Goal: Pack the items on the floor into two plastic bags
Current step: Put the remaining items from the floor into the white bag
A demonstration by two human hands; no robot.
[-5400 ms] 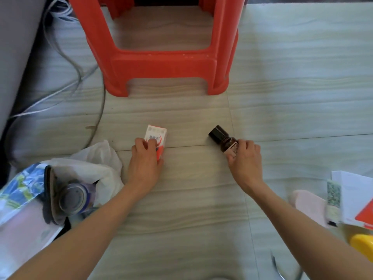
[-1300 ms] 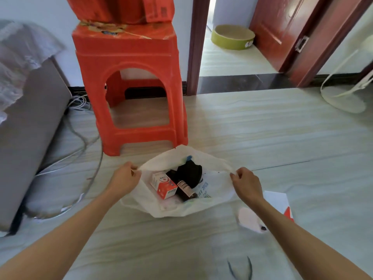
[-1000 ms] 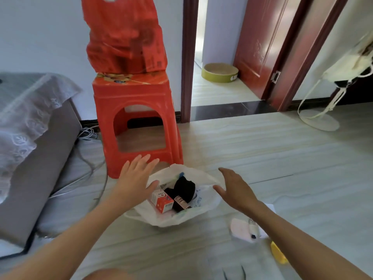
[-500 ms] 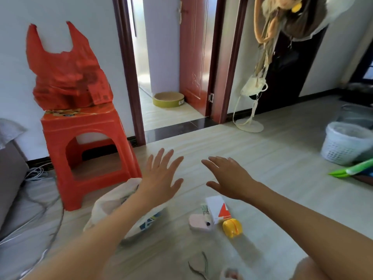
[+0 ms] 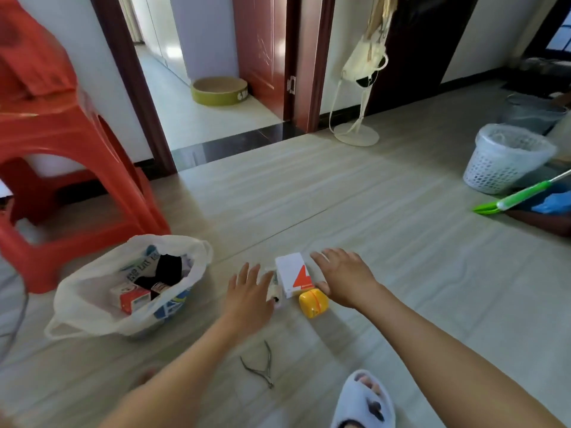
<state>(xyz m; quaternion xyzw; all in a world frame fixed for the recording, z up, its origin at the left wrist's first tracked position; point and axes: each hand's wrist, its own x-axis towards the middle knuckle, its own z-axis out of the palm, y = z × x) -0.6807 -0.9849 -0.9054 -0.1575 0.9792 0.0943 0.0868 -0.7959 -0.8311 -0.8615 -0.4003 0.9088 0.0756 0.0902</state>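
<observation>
Trainee: Where do the remaining items lie?

Instructor: Between the hands — white box, yellow case, a small tube half hidden. The nippers lie nearer. The plastic bag stands open, left.

Trainee: And the fingers?

Instructor: The left hand and right hand hover with fingers spread, gripping nothing. The person should take the box by its edges — one item per hand.
</observation>
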